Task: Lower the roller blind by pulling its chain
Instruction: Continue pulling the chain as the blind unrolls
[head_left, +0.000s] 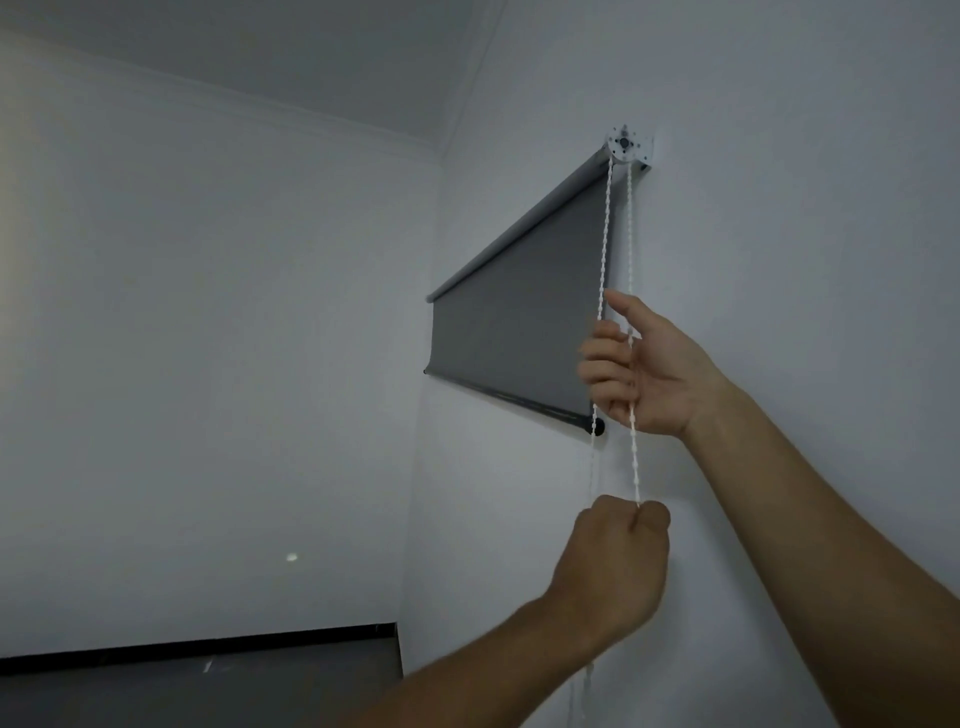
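Note:
A grey roller blind (514, 322) hangs on the right wall, partly unrolled, its dark bottom bar (519, 400) about level with my upper hand. A white bead chain (602, 234) loops down in two strands from the white bracket (626, 148) at the blind's near end. My right hand (644, 374) is raised beside the blind with its fingers curled loosely around the strands, thumb pointing up. Lower down, my left hand (613, 561) is a closed fist on the right strand of the chain, which runs taut up to the bracket.
White walls meet at a corner (426, 364) left of the blind, under a white ceiling with coving. A dark panel with a black top edge (208, 670) sits low on the left wall. The loose chain hangs below my left forearm.

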